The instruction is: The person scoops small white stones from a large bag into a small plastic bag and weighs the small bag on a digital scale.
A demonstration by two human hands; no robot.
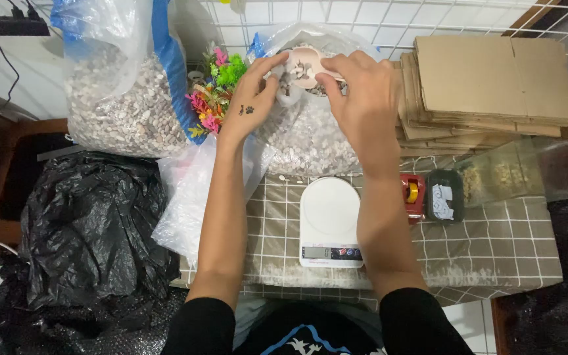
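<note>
My right hand (361,89) grips a pale pink scoop (304,66) loaded with small pebbles, held over an open clear bag of gravel (307,135). My left hand (252,98), with a small paw mark on its back, pinches the mouth of a small clear pouch (286,89) right beside the scoop's tip. Both hands hover above the far side of the table. A white digital kitchen scale (330,220) sits bare on the checked tablecloth (488,250) below my forearms.
A big blue-edged sack of gravel (123,98) stands at far left, with bright plastic plants (215,89) next to it. Flattened cardboard (488,82) is stacked at right. A red tape dispenser (413,194), a small dark tray (445,195) and black plastic bags (93,230) lie nearby.
</note>
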